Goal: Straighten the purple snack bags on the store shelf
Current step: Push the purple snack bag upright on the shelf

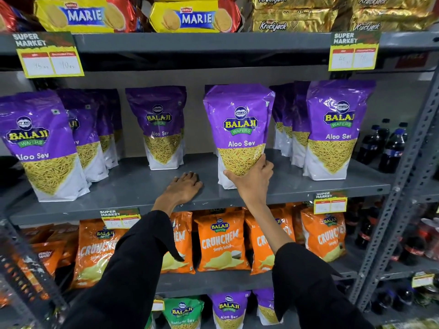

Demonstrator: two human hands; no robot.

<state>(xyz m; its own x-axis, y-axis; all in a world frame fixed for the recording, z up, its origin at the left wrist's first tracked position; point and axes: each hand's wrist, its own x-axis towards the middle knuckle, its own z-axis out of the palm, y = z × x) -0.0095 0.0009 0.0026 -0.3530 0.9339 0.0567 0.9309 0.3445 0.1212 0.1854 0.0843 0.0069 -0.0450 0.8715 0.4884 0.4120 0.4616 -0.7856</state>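
Head view: the right hand (253,180) has its fingers (262,160) clasped round the base of a purple bag (238,129) upright mid-shelf (142,184). Left of that bag, the left hand (185,186) rests flat, fingers released. Four bags front the shelf; more stand behind, count unclear.

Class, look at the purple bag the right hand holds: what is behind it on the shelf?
A sliver of another purple bag peeks out behind the held bag at its top left. The rest, and any further bags behind, are covered.
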